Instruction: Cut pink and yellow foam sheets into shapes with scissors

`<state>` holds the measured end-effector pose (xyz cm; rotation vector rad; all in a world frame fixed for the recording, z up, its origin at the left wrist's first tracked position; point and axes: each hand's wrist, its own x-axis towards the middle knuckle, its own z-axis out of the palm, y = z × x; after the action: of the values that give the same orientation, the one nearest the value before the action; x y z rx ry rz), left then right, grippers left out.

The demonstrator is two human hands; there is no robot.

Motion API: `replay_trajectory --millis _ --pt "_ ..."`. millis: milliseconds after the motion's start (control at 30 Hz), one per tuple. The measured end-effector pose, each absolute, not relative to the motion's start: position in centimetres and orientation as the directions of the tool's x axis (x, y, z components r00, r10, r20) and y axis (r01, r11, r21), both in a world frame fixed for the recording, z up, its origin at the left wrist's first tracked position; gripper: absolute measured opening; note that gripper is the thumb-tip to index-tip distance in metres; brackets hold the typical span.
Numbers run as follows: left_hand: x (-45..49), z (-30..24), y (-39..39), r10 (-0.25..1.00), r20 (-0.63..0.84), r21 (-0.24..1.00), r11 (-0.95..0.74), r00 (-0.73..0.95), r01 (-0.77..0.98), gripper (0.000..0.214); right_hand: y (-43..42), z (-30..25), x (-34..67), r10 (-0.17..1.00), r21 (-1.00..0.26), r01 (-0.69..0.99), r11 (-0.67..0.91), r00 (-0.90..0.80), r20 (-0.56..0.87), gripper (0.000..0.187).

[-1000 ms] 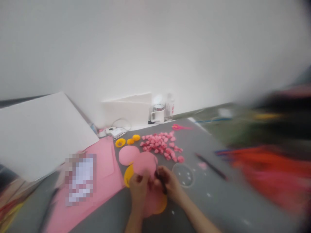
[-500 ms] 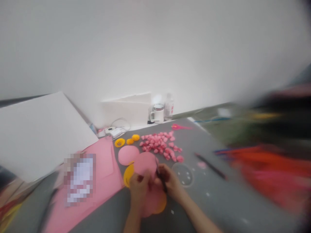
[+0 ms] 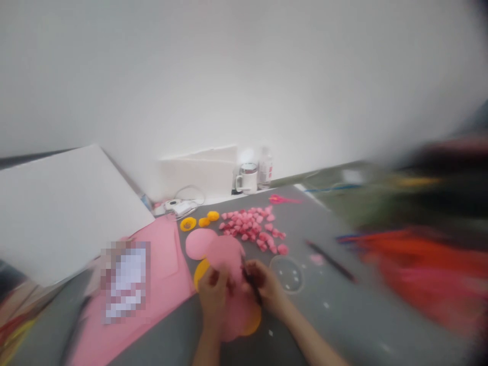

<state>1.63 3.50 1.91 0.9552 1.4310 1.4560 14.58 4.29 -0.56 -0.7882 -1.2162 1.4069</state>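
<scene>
My left hand [image 3: 213, 292] pinches the lower edge of a round pink paper disc [image 3: 224, 251] held above the table. In my right hand [image 3: 265, 284] is a slim dark tool [image 3: 252, 285], its tip at the disc's right edge; blur hides its exact kind. Under my hands lie more pink discs [image 3: 233, 320] and a yellow disc [image 3: 253, 317]. Another yellow disc [image 3: 201, 273] shows beside my left fingers, partly covered. Just behind is a separate pink disc [image 3: 201, 244]. Beyond the hands spreads a pile of small pink pieces [image 3: 247, 223].
Pink sheets [image 3: 163, 284] lie at left near a white board [image 3: 68, 213]. Yellow rolled pieces [image 3: 188, 224], pink scissors [image 3: 282, 199], a mug [image 3: 248, 178] and a bottle [image 3: 265, 168] stand or lie farther back. At right are a dark pen [image 3: 331, 260], a clear round dish [image 3: 286, 274] and red material [image 3: 415, 274].
Both hands, the pink disc and the dark tool have shifted slightly left. The disc's upper edge sits a little higher. Things on the table look the same.
</scene>
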Motion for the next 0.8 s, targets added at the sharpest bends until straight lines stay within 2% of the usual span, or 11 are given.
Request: replay_trajectory --millis 300,633,800 --pt "1.63 2.03 3.58 0.911 -0.097 0.986 0.034 -0.4 -0.163 0.037 3.93 0.19 14.48 0.956 -0.965 -0.246 0.088 -0.251 0.151 0.037" --pt "1.2 1.28 3.65 0.92 -0.085 0.995 0.095 -0.384 0.007 0.038 3.91 0.27 14.28 0.954 -0.951 -0.3 0.074 -0.257 0.156 0.047" --pt "1.35 1.4 3.63 0.926 -0.085 0.992 0.113 -0.368 0.055 0.038 3.93 -0.06 14.2 0.954 -0.939 -0.335 0.073 -0.252 0.164 0.045"
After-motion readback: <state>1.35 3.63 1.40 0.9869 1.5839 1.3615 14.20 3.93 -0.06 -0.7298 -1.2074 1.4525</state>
